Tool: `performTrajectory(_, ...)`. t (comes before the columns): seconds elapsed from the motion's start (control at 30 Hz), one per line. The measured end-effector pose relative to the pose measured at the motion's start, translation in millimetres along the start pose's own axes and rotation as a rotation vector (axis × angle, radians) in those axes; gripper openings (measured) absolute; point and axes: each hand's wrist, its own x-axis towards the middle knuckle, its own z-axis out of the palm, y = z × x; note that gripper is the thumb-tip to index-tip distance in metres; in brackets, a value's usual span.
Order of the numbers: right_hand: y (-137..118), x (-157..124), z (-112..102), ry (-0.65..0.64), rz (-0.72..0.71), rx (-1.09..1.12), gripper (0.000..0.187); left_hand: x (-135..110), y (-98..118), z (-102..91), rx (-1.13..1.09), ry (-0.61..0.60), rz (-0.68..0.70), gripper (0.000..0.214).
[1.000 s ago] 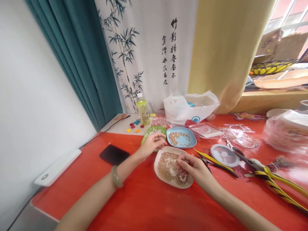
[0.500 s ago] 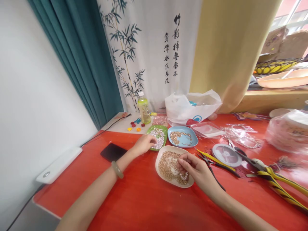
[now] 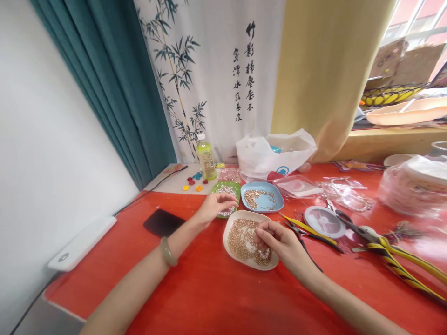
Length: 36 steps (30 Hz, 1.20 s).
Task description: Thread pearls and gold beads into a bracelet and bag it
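My left hand [image 3: 217, 208], with a bangle at the wrist, hovers over the near edge of a green dish [image 3: 238, 190] of white pearl beads. Its thumb and fingertips are pinched together; whatever is between them is too small to see. Over a cream dish [image 3: 225, 243] of small gold beads, my right hand [image 3: 275, 238] pinches a beaded strand [image 3: 265, 254]. Part of that strand dangles below the fingers, the rest hidden by the hand. Behind, a blue dish [image 3: 268, 203] holds more gold beads.
A phone [image 3: 164, 223] lies left of my left hand. Pliers [image 3: 314, 236], a spool [image 3: 324, 222] and larger yellow-handled pliers [image 3: 394, 256] lie to the right. Behind the dishes stand a drink bottle [image 3: 206, 160] and a white plastic bag [image 3: 258, 156].
My left hand has moved slightly right and toward me, from over the pearl beads to the green dish's near edge. My right hand stays over the cream dish with the strand. The view has shifted slightly.
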Motion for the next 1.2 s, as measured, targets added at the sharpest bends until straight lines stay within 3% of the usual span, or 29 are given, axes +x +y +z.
performTrajectory(0.1, -4, -2, 2, -0.004, -0.004, -0.015, 0.029, -13, 13, 21.5, -0.617, -0.093, -0.223, 0.021)
performTrajectory(0.27, -7, -4, 2, -0.017, 0.04, 0.044, 0.026, -24, 15, 41.9, -0.908, -0.079, -0.313, 0.021)
performTrajectory(0.6, -5, -2, -1, -0.029, 0.052, 0.091, 0.019, -25, 13, 44.2, -0.976, -0.063, -0.361, 0.012)
performTrajectory(1.2, 5, 4, -6, -0.056, 0.053, 0.082, 0.02, -25, 9, 46.5, -0.869, -0.155, -0.301, 0.023)
